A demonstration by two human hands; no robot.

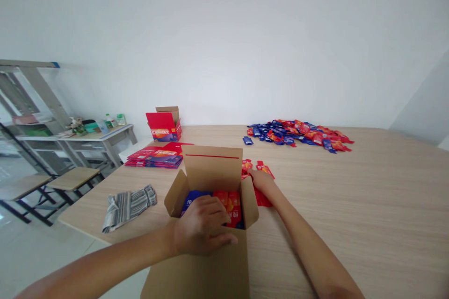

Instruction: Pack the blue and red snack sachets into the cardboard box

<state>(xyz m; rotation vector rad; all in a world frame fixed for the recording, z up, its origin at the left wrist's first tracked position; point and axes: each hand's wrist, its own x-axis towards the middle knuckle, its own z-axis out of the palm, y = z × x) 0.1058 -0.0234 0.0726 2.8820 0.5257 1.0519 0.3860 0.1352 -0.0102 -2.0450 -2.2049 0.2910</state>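
Note:
An open cardboard box (212,168) stands in front of me with its flaps up. Blue sachets (194,195) lie at its left side and red sachets (234,208) at its right. My left hand (203,224) is over the near edge of the box, fingers bent and thumb apart, with nothing visible in it. Just past the right flap, my right hand (262,181) has its fingers closed on a red packet (261,198); the fingertips are partly hidden. Other loose red packets (265,168) lie beside that hand.
A pile of red and blue sachets (298,133) lies at the back of the table. Flat red cartons (154,156) are stacked at left, before an upright red carton (163,127). A striped cloth (129,205) lies near the left edge. Stools (75,177) stand beyond.

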